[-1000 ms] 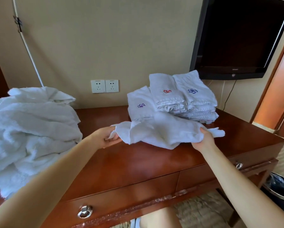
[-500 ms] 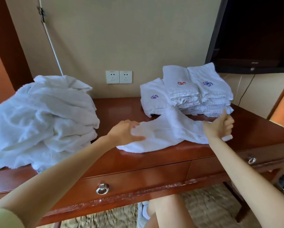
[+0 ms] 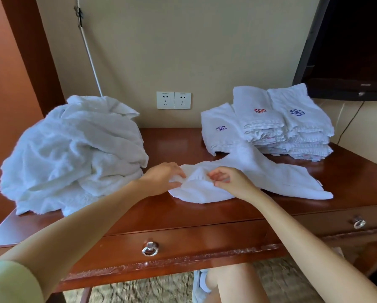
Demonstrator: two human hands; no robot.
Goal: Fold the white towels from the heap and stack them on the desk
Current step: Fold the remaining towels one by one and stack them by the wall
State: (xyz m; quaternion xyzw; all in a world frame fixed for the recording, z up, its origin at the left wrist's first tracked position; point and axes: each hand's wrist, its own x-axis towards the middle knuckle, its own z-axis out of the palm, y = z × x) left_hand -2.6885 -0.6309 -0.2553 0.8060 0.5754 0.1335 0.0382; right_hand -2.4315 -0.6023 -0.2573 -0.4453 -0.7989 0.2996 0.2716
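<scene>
A reddish-brown wooden desk with a glossy top stands against a beige wall. Its front has two drawers, each with a metal ring handle, one near the middle and one at the right. A double socket sits on the wall just above the desk top. A thin white pole leans along the wall at the left, and a dark television hangs at the upper right. Patterned carpet shows under the desk, beside a bare knee and a white shoe.

The heap of crumpled white towels fills the left end of the desk. The folded towels are stacked at the back right against the wall: a low pile with a blue stitched mark, then two taller piles side by side, one marked red and one blue.

The loose towel lies rumpled on the desk top between the heap and the folded towels, stretching from the middle towards the right front, its far part touching the low pile. The left hand pinches the towel's left end between fingers and thumb. The right hand is just beside it over the same end, fingers curled; whether it has cloth in its grip I cannot tell. A small ridge of cloth rises between the two hands. A pale green sleeve covers the left upper arm.
</scene>
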